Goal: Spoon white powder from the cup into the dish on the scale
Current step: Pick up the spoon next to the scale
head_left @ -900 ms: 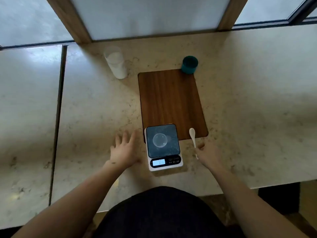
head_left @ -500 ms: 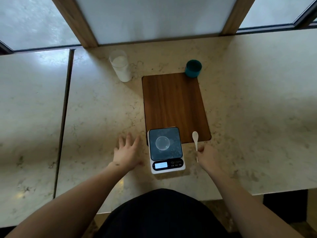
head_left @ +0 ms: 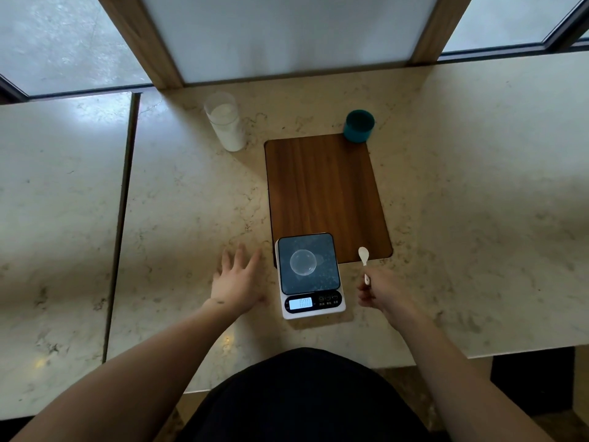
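Observation:
A clear cup of white powder point(head_left: 225, 122) stands at the back left of the counter. A small clear dish point(head_left: 303, 262) sits in the middle of the digital scale point(head_left: 309, 275), whose display is lit. My right hand point(head_left: 384, 293) is right of the scale, its fingers closed on the handle of a white spoon point(head_left: 364, 257) whose bowl points away from me over the board's near corner. My left hand point(head_left: 239, 279) rests flat on the counter just left of the scale, fingers spread, holding nothing.
A brown wooden board point(head_left: 325, 193) lies behind the scale. A teal cup point(head_left: 359, 126) stands at the board's far right corner. A seam point(head_left: 122, 199) splits the marble counter on the left. Window frames point(head_left: 149, 43) line the back edge.
My right hand has closed on the spoon's handle and lifted it slightly. My left hand stays flat beside the scale. The camera view shifted a little.

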